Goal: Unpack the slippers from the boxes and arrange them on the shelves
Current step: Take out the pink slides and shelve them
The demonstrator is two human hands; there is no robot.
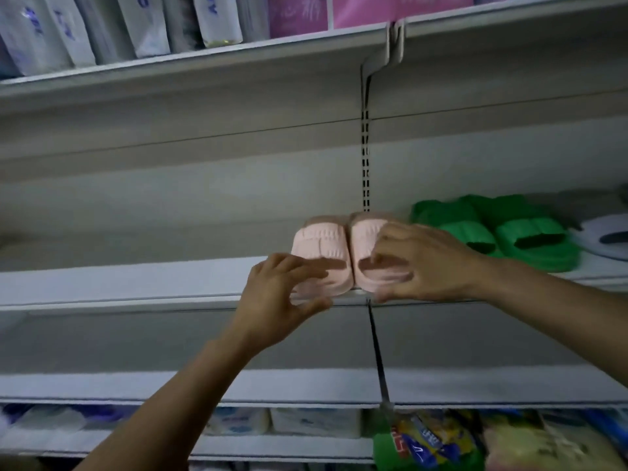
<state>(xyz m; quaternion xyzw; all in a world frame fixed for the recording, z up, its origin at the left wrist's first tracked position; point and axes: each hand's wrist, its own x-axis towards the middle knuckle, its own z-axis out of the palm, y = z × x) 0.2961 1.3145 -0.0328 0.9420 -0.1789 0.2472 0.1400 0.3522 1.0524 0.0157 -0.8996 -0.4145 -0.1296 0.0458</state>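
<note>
We take the middle shelf (pixel 136 283) as our landmark. On its right part sit the green slippers (pixel 530 246), and at the shelf's far right end lies a white slipper (pixel 605 239). The pink slippers (pixel 326 246) stand side by side at the shelf's front edge, touching each other, with their heels toward us. Our right hand (pixel 424 263) is curled over the right one, fingers across the strap and thumb beneath the heel. Our left hand (pixel 282 294) brackets the other heel, index finger lying on top and thumb below. It looks like a loose pinch, though blur softens it. We judge the main risk to be that front edge. If we let go unevenly, or a finger catches in a strap opening as it draws back, a slipper could tip off the shelf. A push too far toward the shelf's right could also knock the green slippers askew.
</note>
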